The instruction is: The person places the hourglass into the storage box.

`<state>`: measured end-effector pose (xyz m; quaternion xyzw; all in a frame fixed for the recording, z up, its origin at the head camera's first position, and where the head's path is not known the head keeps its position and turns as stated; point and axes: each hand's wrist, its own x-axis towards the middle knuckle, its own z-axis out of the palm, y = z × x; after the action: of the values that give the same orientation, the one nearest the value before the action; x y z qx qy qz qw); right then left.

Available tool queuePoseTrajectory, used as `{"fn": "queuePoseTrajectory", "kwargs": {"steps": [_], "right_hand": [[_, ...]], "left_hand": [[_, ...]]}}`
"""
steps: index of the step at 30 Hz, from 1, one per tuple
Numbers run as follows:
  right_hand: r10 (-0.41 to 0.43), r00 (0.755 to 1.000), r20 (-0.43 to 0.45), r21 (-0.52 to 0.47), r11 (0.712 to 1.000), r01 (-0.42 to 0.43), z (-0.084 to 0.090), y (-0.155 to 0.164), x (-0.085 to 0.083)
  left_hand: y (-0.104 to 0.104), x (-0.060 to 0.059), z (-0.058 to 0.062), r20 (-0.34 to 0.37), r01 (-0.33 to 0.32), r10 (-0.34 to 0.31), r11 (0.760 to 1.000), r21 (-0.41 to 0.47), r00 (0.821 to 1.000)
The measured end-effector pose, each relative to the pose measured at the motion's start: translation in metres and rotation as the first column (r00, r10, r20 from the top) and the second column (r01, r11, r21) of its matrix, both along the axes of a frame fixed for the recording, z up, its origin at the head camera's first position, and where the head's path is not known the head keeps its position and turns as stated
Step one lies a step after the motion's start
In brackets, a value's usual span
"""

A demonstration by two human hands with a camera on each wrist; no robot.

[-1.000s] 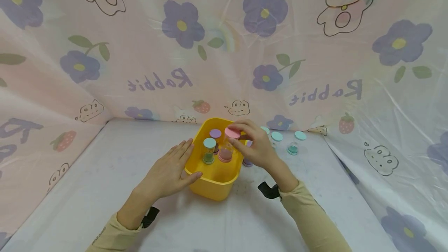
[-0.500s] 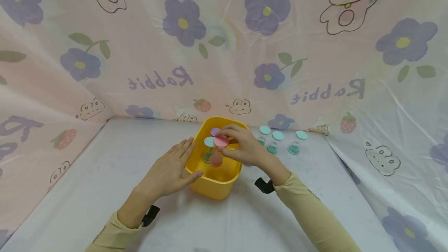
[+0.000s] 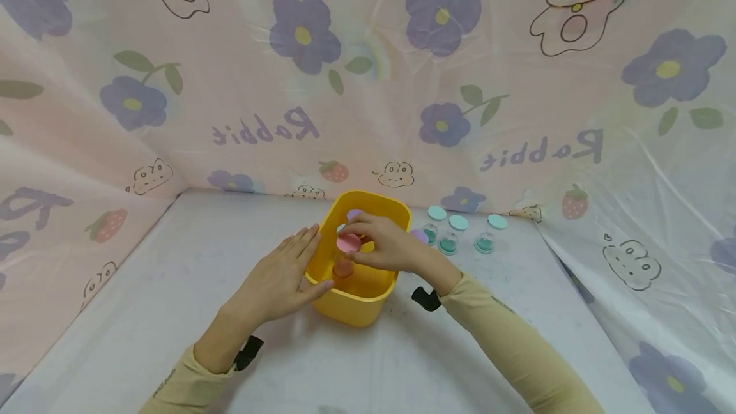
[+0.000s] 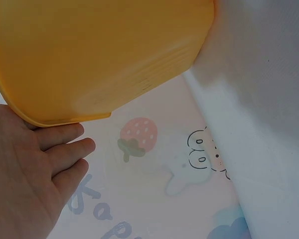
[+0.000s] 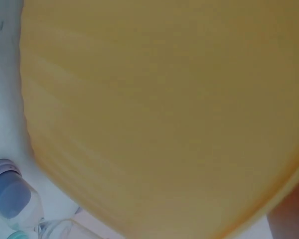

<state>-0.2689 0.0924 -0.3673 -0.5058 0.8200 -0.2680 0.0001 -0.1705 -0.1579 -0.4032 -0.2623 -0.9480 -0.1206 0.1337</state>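
Pink plastic sheet [image 3: 368,82] w/ purple flowers, rabbits & strawberries backs a white tabletop [image 3: 172,286], soft even light.

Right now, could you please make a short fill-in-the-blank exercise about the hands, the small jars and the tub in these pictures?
1. The right hand holds a jar with a ____ lid inside the tub.
2. The tub is ____ in colour.
3. The left hand rests with straight fingers against the tub's ____ side.
4. Three jars with teal lids stand on the table to the ____ of the tub.

Missing words: pink; yellow; left; right
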Motion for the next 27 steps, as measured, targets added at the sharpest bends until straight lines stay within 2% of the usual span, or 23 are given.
{"fn": "queuePoseTrajectory", "kwargs": {"steps": [10, 27], "right_hand": [[0.002, 0.999, -0.049, 0.141, 0.99, 0.005, -0.004, -0.012, -0.01], [0.02, 0.996, -0.082, 0.233, 0.972, -0.001, -0.011, -0.025, -0.026]], "left_hand": [[0.0, 0.0, 0.0, -0.005, 0.001, -0.001, 1.0, 0.001, 1.0], [0.0, 0.0, -0.001, 0.005, -0.003, 0.003, 1.0, -0.002, 1.0]]}}
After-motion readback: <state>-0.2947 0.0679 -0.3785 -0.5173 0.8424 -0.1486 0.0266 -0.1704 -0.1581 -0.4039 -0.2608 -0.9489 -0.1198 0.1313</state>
